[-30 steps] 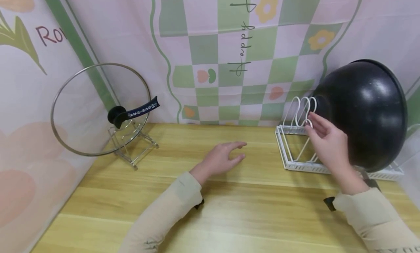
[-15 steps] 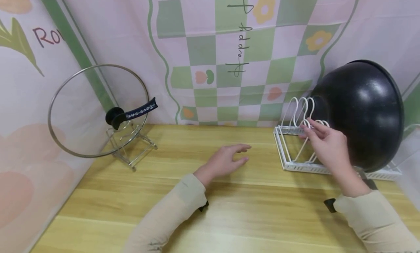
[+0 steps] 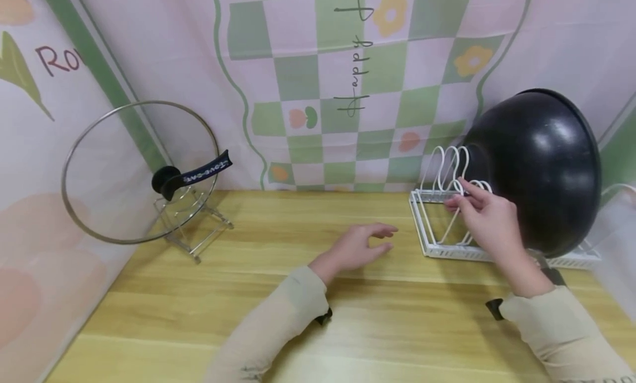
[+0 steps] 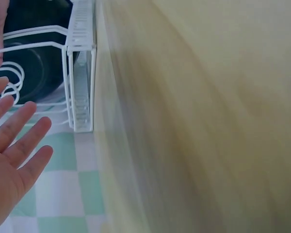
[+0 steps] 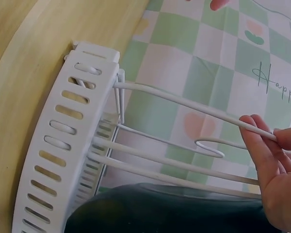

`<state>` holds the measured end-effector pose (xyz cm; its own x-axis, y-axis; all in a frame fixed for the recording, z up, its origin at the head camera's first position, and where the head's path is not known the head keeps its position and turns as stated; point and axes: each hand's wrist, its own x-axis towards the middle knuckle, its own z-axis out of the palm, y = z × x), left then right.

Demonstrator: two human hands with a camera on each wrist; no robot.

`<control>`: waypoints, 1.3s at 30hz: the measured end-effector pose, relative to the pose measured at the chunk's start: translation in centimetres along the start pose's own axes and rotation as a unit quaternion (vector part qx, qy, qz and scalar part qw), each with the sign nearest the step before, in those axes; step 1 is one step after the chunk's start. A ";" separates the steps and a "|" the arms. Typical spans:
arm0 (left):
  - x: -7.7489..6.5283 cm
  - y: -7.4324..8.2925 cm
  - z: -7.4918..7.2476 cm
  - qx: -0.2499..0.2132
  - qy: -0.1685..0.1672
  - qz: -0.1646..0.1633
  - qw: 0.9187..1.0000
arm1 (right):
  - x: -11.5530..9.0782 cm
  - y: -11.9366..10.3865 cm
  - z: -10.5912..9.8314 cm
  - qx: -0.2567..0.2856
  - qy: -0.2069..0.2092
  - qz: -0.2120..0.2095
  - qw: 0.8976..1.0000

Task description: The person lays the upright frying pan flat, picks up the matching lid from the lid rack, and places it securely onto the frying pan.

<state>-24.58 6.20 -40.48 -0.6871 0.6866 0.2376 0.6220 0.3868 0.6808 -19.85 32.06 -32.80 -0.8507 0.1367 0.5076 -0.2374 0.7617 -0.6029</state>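
My right hand [image 3: 489, 217] pinches a white wire divider [image 5: 184, 101] of the dish rack [image 3: 454, 251] between thumb and fingers, near the divider's looped top. The rack, white with a slotted base, stands at the right side of the table. Tilted on its side in the rack is a large black wok [image 3: 539, 168], its rounded outside towards the dividers. My left hand [image 3: 355, 248] hovers over the table to the left of the rack, fingers spread, holding nothing. In the left wrist view, the left palm and fingers [image 4: 26, 145] show in front of the rack, apart from it.
On the left, a large glass lid [image 3: 106, 168] with a black knob and handle [image 3: 199, 174] leans upright in a small metal wire stand [image 3: 208, 235]. A checkered cloth [image 3: 343, 123] hangs behind the wooden table [image 3: 223, 317].
My left hand has moved right, closer to the rack. The right hand's fingers have settled round the wire divider. The head view has shifted slightly right; wok and lid stay in place.
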 end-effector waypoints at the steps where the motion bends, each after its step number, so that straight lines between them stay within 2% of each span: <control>1: 0.2 0.1 0.2 -0.005 0.000 0.002 1.000 | 0.0 0.0 0.0 -0.002 -0.002 0.000 1.000; 3: 0.5 0.2 0.6 -0.020 0.000 0.004 1.000 | -0.1 -0.1 -0.1 -0.009 -0.005 -0.001 1.000; 8: 1.2 0.6 1.5 -0.083 0.006 -0.012 0.996 | -0.1 -0.2 -0.3 -0.027 -0.011 -0.011 1.000; 16: 2.1 1.0 2.6 -0.188 0.051 -0.034 0.980 | -0.1 -0.5 -0.2 -0.040 -0.024 -0.012 0.999; 19: 2.7 1.2 2.9 -0.220 0.076 -0.050 0.971 | 0.0 -0.4 -0.4 -0.035 -0.028 -0.012 0.999; 24: 3.7 1.7 3.3 -0.281 0.113 -0.082 0.949 | 0.1 -0.4 -0.6 -0.027 -0.031 -0.006 0.999; 26: 4.2 1.9 3.6 -0.303 0.124 -0.086 0.941 | 0.1 -0.4 -0.7 -0.029 -0.034 -0.001 0.999; 31: 5.2 2.5 4.6 -0.340 0.141 -0.084 0.926 | 0.2 -0.6 -0.8 -0.035 -0.041 -0.002 0.999; 35: 5.6 2.8 5.2 -0.355 0.140 -0.091 0.920 | 0.2 -0.7 -0.8 -0.041 -0.045 -0.004 0.998; 39: 5.8 3.1 5.6 -0.344 0.117 -0.082 0.928 | 0.2 -0.7 -0.8 -0.044 -0.044 -0.003 0.998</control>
<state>-24.53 14.82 -40.82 -0.8641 0.4694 0.1815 0.1706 -0.0661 0.9831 -19.47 32.03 -31.75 -0.8882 0.0791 0.4527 -0.2039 0.8150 -0.5424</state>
